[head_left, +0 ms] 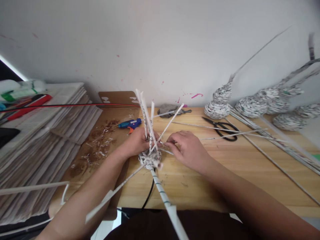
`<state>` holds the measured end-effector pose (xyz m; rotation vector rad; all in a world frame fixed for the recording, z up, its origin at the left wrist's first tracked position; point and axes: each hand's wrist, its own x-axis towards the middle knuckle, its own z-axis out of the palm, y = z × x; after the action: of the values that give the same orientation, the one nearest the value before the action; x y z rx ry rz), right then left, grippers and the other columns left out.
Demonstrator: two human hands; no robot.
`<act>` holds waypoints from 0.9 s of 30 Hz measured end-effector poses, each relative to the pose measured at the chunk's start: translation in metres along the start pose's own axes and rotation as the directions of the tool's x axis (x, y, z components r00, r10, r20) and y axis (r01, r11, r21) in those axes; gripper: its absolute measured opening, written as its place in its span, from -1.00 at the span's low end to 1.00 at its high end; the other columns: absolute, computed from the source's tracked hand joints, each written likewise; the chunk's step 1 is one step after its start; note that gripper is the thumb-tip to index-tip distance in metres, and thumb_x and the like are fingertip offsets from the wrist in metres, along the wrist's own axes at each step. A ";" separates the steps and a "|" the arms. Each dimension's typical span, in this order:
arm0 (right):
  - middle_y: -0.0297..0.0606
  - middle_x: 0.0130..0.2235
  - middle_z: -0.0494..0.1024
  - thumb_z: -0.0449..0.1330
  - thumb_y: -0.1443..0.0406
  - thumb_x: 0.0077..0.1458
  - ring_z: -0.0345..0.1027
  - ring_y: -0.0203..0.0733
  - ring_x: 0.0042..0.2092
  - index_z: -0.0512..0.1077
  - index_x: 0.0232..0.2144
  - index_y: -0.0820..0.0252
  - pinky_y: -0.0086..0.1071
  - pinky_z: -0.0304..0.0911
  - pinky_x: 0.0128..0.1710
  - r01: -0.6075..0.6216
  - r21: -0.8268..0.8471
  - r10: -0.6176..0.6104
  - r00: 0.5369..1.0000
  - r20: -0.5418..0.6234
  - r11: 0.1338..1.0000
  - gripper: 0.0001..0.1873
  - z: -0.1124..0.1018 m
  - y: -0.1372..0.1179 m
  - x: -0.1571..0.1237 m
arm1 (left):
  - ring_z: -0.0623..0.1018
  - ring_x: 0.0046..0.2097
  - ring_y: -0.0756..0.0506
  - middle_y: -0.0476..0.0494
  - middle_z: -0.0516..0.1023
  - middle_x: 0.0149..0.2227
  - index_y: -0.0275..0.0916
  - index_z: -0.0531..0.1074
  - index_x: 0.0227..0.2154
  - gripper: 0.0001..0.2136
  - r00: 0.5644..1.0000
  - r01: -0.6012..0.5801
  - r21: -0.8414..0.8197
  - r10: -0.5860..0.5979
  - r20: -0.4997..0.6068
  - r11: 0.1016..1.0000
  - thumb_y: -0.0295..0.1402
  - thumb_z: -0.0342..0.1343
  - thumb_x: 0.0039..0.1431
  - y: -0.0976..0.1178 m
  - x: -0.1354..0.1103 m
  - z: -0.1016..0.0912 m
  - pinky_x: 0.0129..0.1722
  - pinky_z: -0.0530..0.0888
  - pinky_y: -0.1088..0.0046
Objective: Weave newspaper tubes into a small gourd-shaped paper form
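Note:
A small round piece woven from rolled newspaper [146,161] is held over the front part of the table. Several paper tubes stick up from it, and a longer striped paper tube [162,192] slants down toward me. My left hand [137,142] is closed around the far left side of the weave, its fingertips partly hidden behind the upright tubes [151,120]. On the other side, my right hand [187,149] pinches a thin paper tube [162,143] between thumb and forefinger, close to the weave.
Black scissors [225,130] and loose paper tubes [270,146] lie on the wooden table [212,186] at right. Woven gourd shapes [217,108] stand behind them. A blue glue gun [131,124] rests on scrap-strewn cardboard [92,150]; stacked newspapers [65,133] are at left.

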<state>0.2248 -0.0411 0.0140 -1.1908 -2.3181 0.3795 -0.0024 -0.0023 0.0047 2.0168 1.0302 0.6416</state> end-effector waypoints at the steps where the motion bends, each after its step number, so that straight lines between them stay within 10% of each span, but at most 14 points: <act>1: -0.22 -0.33 0.59 0.15 0.29 0.28 0.41 -0.13 -0.26 0.48 -0.30 0.21 -0.28 0.17 -0.18 0.006 -0.002 -0.006 1.000 0.001 1.000 -0.86 -0.001 0.000 0.000 | 0.54 -0.45 -0.02 -0.08 0.60 -0.49 -0.31 0.58 -0.42 -0.84 1.000 -0.002 0.005 0.002 -0.008 1.000 -0.30 0.27 0.08 0.000 0.000 0.000 -0.43 0.44 0.54; 18: -0.16 -0.33 0.60 0.06 0.31 0.34 0.40 -0.10 -0.26 0.52 -0.29 0.23 -0.25 0.16 -0.17 0.053 -0.213 -0.050 0.999 0.019 0.976 -0.75 -0.001 0.005 -0.002 | 0.57 -0.43 -0.04 -0.14 0.63 -0.42 -0.31 0.58 -0.39 -0.81 0.992 0.003 -0.033 -0.007 -0.126 0.999 -0.26 0.26 0.09 0.000 0.003 0.005 -0.42 0.49 0.51; 27: -0.22 -0.40 0.54 0.09 0.35 0.28 0.35 -0.15 -0.31 0.53 -0.36 0.19 -0.29 0.13 -0.30 0.046 -0.327 -0.058 0.998 -0.027 0.944 -0.76 -0.008 0.000 -0.005 | 0.61 -0.36 -0.07 -0.10 0.66 -0.39 -0.29 0.61 -0.33 -0.85 0.999 -0.022 -0.037 0.023 0.034 0.999 -0.34 0.33 0.03 -0.009 0.001 0.000 -0.35 0.52 0.51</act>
<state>0.2311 -0.0452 0.0192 -1.2706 -2.4386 -0.0499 -0.0061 0.0016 -0.0024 2.0035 0.9699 0.6305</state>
